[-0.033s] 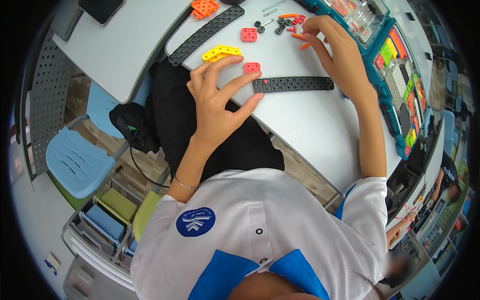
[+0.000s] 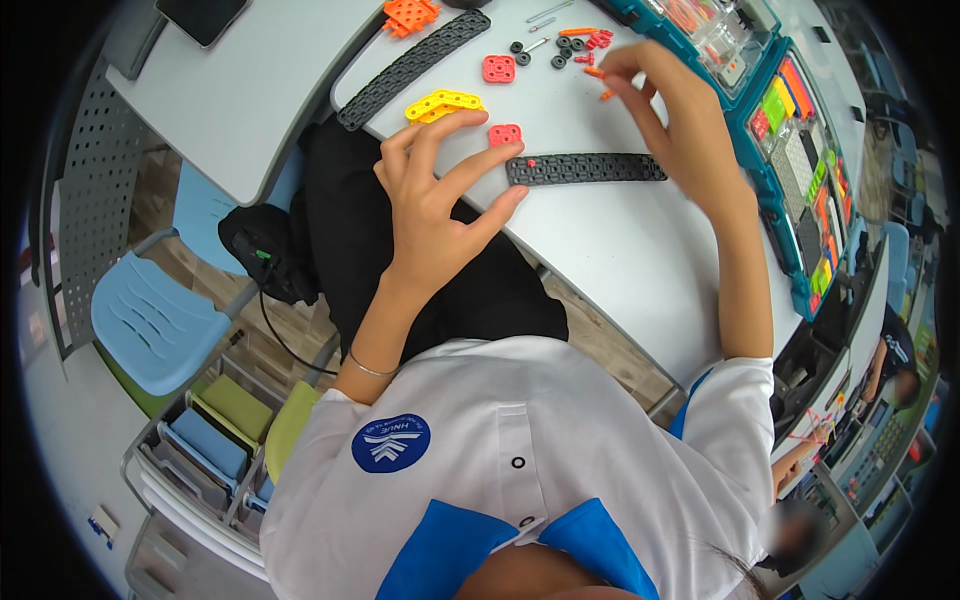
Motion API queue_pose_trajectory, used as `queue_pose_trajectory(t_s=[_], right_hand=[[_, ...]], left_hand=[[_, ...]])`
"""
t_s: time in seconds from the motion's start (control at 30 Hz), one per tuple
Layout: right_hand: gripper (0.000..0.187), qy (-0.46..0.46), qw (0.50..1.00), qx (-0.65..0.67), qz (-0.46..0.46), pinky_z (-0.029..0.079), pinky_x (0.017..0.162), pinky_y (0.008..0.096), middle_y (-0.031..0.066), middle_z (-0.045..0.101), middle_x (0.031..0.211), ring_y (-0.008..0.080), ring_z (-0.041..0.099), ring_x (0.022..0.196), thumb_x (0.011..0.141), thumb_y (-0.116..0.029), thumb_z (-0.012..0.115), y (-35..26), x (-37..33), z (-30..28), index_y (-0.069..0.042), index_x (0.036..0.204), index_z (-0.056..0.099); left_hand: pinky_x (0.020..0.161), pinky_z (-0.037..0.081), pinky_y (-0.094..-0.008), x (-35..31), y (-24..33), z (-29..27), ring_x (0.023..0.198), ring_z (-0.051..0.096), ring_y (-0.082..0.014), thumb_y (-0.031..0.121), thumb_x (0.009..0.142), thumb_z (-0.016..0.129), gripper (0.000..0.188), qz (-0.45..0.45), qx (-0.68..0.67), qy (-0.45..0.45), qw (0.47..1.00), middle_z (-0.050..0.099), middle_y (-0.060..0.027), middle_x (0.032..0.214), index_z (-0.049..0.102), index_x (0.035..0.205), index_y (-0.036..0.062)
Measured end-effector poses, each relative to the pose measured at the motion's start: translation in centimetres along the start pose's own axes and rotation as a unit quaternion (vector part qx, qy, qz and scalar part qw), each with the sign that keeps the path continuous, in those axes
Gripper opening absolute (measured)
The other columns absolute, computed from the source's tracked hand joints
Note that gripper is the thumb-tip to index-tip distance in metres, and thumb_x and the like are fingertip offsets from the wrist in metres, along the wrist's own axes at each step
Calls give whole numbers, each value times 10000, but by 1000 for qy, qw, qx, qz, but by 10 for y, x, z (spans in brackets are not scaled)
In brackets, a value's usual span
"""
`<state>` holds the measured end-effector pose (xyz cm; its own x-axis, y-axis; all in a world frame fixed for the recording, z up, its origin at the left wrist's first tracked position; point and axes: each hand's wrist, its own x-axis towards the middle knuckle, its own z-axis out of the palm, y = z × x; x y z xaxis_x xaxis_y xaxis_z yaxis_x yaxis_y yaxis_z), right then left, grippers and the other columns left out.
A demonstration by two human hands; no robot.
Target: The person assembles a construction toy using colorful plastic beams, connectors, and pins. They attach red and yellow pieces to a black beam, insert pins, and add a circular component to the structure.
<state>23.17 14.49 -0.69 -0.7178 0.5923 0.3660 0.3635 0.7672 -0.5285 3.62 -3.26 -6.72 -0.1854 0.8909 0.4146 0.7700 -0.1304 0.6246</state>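
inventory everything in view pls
Tables: 2+, white, top
Track strips: 2, dark grey, table
Square plates: 2, red, table
Bars: count unclear, yellow, table
Lattice piece: 1, orange, top
Wheels: several, black, top
Rods: several, grey, top
Pegs: several, orange, red, top
Case: 1, teal, open, right
Phone: 1, black, top left
Chairs: several, blue, left
Bag (likely): 1, black, left
Co-workers: 1+, dark shirt, right
Shirt: 1, white, blue, bottom
Left hand: 1, bare, lower strip's left end
Right hand: 1, bare, by pegs

The left hand (image 2: 432, 205), left of upper centre in the frame, is palm down, its fingers (image 2: 478, 169) spread and curved. The right hand (image 2: 682, 122), upper right, curls leftward, thumb and forefinger tips close together.
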Motion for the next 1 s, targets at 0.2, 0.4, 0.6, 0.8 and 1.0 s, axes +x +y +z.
queue_pose_trajectory(t_s=[0.2,0.4,0.6,0.8,1.0], right_hand=[[97,-171,971,165,28,568,703,348,110,663,891,251,689,769,876,-1,714,-54,-24,4,-4,946,647],[102,-166,980,109,13,566,716,381,116,677,928,299,696,813,869,-3,715,-40,-24,11,-4,955,661],[116,-149,985,81,-14,551,737,408,114,650,922,319,668,839,857,-16,720,-44,-25,16,4,949,652],[141,-145,988,49,-25,545,763,422,126,602,933,327,644,876,838,-2,708,-50,-27,19,22,959,639],[193,-149,988,24,-34,548,779,423,131,599,945,328,642,895,811,11,704,-54,-28,22,24,989,631]], left_hand=[[1033,292,-395,1,-1,1,1240,423,-258,312,751,871,397,4,-2,1,1000,607,17,1354,802,1139,256],[1040,292,-398,5,-4,2,1242,420,-261,313,753,871,403,7,3,3,1000,604,19,1356,800,1146,258],[1083,307,-392,6,0,-1,1245,429,-255,226,724,883,414,-6,0,-3,1000,625,8,1353,805,1130,214],[1029,295,-392,5,-5,3,1238,419,-257,313,751,870,386,7,2,4,1000,607,20,1351,804,1127,259],[1077,313,-388,6,0,1,1243,431,-247,226,709,891,406,-7,2,6,1000,630,9,1344,812,1107,219]])
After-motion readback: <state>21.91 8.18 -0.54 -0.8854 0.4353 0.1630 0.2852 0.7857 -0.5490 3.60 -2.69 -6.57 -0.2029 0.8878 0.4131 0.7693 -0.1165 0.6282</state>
